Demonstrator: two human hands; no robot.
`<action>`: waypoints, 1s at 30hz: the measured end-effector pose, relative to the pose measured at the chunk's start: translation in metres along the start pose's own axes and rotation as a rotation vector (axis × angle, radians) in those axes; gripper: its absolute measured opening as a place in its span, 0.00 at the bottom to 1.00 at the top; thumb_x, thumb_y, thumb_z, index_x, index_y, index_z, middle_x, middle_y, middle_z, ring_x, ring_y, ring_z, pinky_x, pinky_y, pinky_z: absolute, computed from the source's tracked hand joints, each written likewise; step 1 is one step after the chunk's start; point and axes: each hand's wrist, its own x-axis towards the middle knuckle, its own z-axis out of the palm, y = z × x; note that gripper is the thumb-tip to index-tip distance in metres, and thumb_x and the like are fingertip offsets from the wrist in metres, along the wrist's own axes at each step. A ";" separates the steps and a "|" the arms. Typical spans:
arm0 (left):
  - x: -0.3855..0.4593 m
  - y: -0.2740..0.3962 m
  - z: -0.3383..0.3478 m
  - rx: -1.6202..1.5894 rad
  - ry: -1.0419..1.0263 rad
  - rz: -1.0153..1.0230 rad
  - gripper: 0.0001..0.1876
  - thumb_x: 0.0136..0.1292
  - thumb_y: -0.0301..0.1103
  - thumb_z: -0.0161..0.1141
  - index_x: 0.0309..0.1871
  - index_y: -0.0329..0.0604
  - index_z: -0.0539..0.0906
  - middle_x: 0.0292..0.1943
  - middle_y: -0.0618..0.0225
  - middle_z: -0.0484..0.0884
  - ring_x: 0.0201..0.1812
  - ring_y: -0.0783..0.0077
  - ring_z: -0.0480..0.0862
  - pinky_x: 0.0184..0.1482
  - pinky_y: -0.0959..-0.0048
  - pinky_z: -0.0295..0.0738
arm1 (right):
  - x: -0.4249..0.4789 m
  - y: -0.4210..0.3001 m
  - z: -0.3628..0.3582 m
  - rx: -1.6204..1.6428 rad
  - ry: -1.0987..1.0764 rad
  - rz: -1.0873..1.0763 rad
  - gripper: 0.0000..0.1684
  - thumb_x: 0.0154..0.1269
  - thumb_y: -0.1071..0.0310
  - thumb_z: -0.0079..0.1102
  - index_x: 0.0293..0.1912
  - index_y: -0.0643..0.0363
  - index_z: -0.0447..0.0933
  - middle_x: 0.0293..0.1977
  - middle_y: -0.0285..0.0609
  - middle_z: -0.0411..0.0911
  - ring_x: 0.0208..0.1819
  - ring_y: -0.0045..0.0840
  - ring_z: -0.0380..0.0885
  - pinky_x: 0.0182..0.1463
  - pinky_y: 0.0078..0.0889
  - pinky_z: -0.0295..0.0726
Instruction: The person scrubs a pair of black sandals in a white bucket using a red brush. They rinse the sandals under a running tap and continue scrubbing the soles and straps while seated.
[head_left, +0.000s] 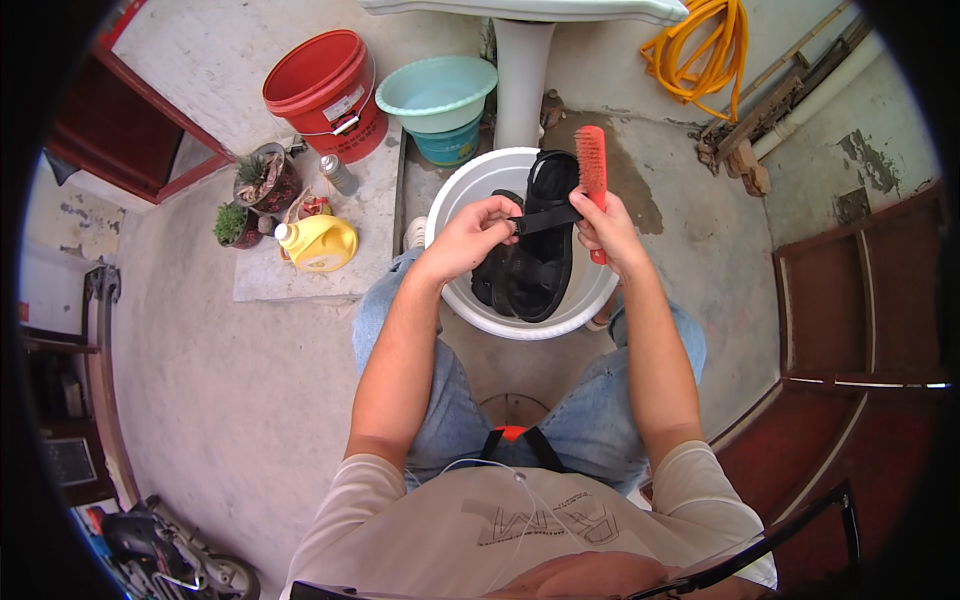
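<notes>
A black sandal (534, 274) lies over a second, mostly hidden dark sandal (484, 283) in a white plastic basin (517, 330) between my knees. My left hand (474, 236) pinches one end of the upper sandal's black strap (549, 219). At the strap's other end is my right hand (609, 231), its thumb by the strap. That hand also grips a red scrubbing brush (592, 169), held upright with its bristles facing left. What the fingertips under the strap do is partly hidden.
Beyond the basin stands a white sink pedestal (519, 82). To the left are a red bucket (322, 94), stacked teal basins (437, 90), a yellow jug (319, 244), a spray can (339, 175) and potted plants (266, 178). A yellow hose (694, 56) hangs at the upper right.
</notes>
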 end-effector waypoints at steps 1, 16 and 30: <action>0.000 -0.002 -0.002 0.041 0.016 -0.007 0.07 0.74 0.24 0.57 0.51 0.40 0.82 0.40 0.78 0.80 0.40 0.85 0.77 0.47 0.80 0.74 | 0.000 -0.001 -0.002 0.005 -0.006 0.001 0.11 0.78 0.59 0.64 0.47 0.53 0.72 0.23 0.25 0.62 0.16 0.07 0.55 0.19 0.17 0.53; 0.006 -0.013 -0.003 0.246 0.015 0.047 0.07 0.74 0.28 0.65 0.51 0.41 0.82 0.36 0.84 0.77 0.36 0.91 0.73 0.39 0.85 0.70 | -0.008 -0.008 0.002 0.134 -0.055 0.013 0.10 0.77 0.66 0.65 0.48 0.53 0.72 0.22 0.21 0.60 0.17 0.06 0.54 0.19 0.17 0.52; 0.007 -0.003 0.021 0.592 0.066 0.470 0.13 0.67 0.30 0.72 0.51 0.37 0.85 0.52 0.67 0.82 0.39 0.77 0.74 0.41 0.76 0.72 | -0.012 -0.009 0.011 0.067 -0.138 0.026 0.11 0.73 0.72 0.67 0.48 0.54 0.72 0.22 0.22 0.62 0.16 0.07 0.56 0.19 0.18 0.53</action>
